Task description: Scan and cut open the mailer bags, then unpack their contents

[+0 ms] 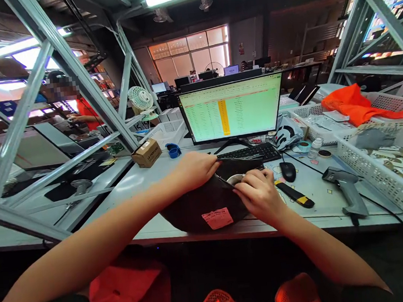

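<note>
A black plastic mailer bag [192, 206] stands at the front of the table before me, a pinkish printed label [217, 218] on its near side. My left hand [198, 169] is closed on the upper left edge of the bag. Fingers bent, my right hand [258, 190] grips the right side of its mouth. Between the hands the mouth gapes, and a pale curved rim [235, 179] shows inside; what it belongs to is hidden.
Behind the bag are a keyboard [264, 153] and a monitor [233, 110]. To the right lie a mouse [288, 171], a box cutter [294, 193], a barcode scanner [346, 191] and white baskets [371, 172]. A small carton [146, 153] sits left. Another person [89, 112] works beyond the metal frame.
</note>
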`<state>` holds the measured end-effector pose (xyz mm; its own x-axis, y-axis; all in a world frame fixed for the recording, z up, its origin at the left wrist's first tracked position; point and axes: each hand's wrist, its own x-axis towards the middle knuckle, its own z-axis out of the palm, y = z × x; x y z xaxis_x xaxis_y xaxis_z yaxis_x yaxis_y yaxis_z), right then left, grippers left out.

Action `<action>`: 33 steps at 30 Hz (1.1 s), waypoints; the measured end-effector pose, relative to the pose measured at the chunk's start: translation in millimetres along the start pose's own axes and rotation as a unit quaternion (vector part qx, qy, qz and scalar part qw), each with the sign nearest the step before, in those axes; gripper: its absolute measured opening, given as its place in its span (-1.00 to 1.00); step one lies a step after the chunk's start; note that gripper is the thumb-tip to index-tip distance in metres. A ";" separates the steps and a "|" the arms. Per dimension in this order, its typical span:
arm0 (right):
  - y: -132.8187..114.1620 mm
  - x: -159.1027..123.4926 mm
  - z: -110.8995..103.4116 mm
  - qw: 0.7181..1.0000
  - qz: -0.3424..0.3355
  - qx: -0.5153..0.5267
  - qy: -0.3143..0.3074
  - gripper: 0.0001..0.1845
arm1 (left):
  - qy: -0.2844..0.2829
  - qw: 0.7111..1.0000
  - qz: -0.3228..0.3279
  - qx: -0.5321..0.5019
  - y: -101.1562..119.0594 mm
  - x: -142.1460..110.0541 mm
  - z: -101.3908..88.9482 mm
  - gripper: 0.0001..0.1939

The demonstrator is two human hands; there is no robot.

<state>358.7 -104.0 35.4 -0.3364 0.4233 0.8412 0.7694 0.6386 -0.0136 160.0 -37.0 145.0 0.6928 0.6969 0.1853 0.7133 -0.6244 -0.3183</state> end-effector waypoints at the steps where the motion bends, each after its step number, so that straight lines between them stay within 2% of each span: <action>1: 0.9 -5.3 -1.0 1.000 -0.013 0.004 0.016 -0.84 | -0.001 1.000 0.003 0.020 -2.3 0.4 1.8 -0.53; 3: 4.4 -16.1 -3.1 0.998 -0.044 0.003 0.048 -0.94 | 0.002 0.999 0.006 0.049 -9.7 2.4 6.1 -0.53; 5: 11.0 -26.8 -4.0 0.995 -0.077 0.000 0.060 -0.91 | -0.002 0.997 -0.007 0.071 -22.4 6.3 11.2 -0.55; 9: 29.9 -39.0 -0.9 0.993 -0.115 0.003 0.034 -0.84 | -0.026 0.994 -0.061 0.091 -51.3 20.3 20.4 -0.59; 11: 36.4 -36.4 2.8 0.992 -0.120 0.003 0.035 -0.79 | -0.033 0.992 -0.089 0.089 -54.7 27.2 20.5 -0.58; 13: 37.6 -29.2 7.4 0.992 -0.114 0.008 0.052 -0.76 | -0.002 0.992 -0.098 0.083 -45.3 29.8 15.4 -0.63; 15: 34.1 -21.2 12.2 0.994 -0.086 0.014 0.071 -0.77 | 0.065 0.995 -0.043 0.062 -26.0 25.8 7.4 -0.70; 17: 28.9 -16.0 16.6 0.996 -0.042 0.015 0.083 -0.81 | 0.096 0.993 0.065 0.030 -4.8 16.2 1.1 -0.73; 19: 25.4 -15.8 20.0 0.996 -0.006 0.012 0.084 -0.86 | 0.065 0.988 0.141 0.014 9.1 4.3 0.7 -0.72; 20: 25.0 -17.7 21.0 0.997 0.003 0.012 0.081 -0.88 | 0.042 0.987 0.151 0.017 11.4 -1.4 2.8 -0.71; 23: 28.5 -28.8 21.6 0.998 -0.012 0.004 0.060 -0.88 | 0.011 0.988 0.150 0.034 2.1 -16.3 13.2 -0.66; 27: 34.3 -46.8 14.3 0.997 -0.065 -0.016 0.043 -0.75 | 0.038 0.973 0.226 0.016 -19.9 -33.8 18.9 -0.63; 30: 33.6 -57.6 1.1 0.993 -0.119 -0.014 0.009 -0.66 | 0.051 0.965 0.258 0.000 -34.0 -45.6 15.4 -0.55; 33: 35.6 -66.6 -16.7 0.985 -0.162 0.016 -0.052 -0.69 | 0.008 0.963 0.271 -0.004 -54.5 -54.7 13.9 -0.48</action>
<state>417.6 -120.2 -12.0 -0.6171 0.2555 0.7443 0.5952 0.7702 0.2291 81.7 -36.2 139.3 0.9647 0.2634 0.0076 0.2479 -0.8973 -0.3652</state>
